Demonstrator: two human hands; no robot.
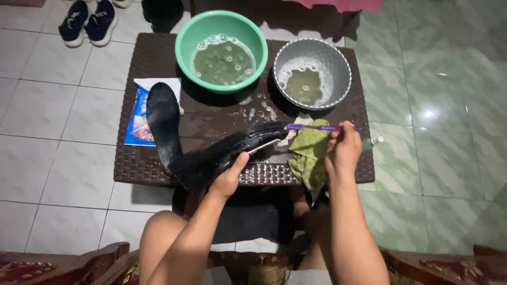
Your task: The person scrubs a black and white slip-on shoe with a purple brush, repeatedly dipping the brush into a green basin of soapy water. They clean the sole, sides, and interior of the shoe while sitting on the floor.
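Shoe: black shoe (232,153) lies tilted on its side over the near edge of the dark woven table (158,163), toe pointing toward the two basins.
Left hand: left hand (228,178) is clamped around the shoe's heel end, thumb on top, fingers wrapped under.
Right hand: right hand (343,150) is closed on a purple toothbrush (317,127), whose head reaches toward the shoe's toe; whether the bristles touch it is hard to tell from this angle.
Handling: the shoe looks wet and probably slippery, soft in the upper but stiff along the sole, and light enough for one hand; the heel and sole edge seem the firmest place to grip.
Insole: black insole (162,124) lies flat on the table just left of the shoe, partly over a blue and white packet (138,119).
Cloth: green cloth (309,153) is bunched under the right hand.
Basins: green basin (221,29) and grey basin (312,47) stand side by side at the far edge, both holding murky, soapy water.
Floor: dark sneakers (87,21) sit on the tiles beyond the table.
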